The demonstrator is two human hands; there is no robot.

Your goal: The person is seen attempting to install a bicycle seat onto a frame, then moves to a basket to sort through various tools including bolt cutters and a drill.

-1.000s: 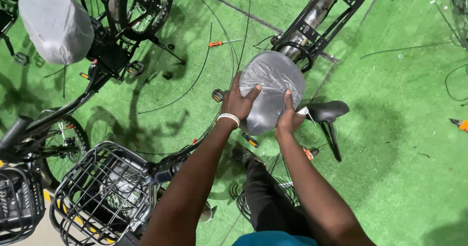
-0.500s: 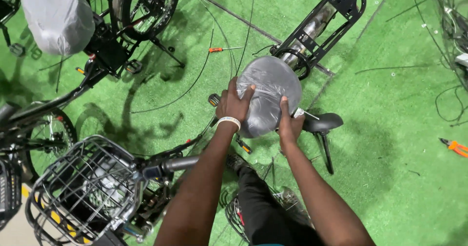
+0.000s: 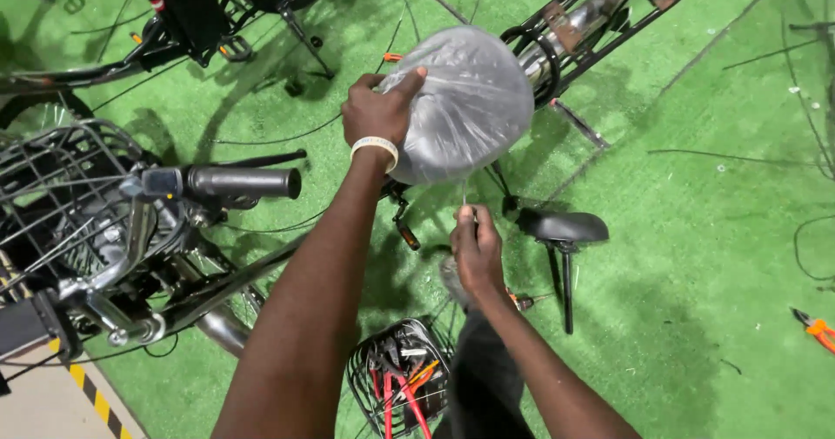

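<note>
Handlebar grip (image 3: 239, 182) juts out at far left; beside it your left hand (image 3: 378, 113) clasps the plastic-wrapped saddle (image 3: 465, 100), fingers spread over its top. Below, your right hand (image 3: 477, 252) pinches the wrap's hanging tail, near the bare black saddle (image 3: 564, 227).

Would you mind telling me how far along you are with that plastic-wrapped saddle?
Done: the plastic cover fully encloses the saddle. In hand: the left hand grips the wrapped saddle from the side, while the right hand pinches something thin below its hanging edge; what it is I cannot tell. Left: a bare black saddle on its post stands uncovered on the green turf.
</note>
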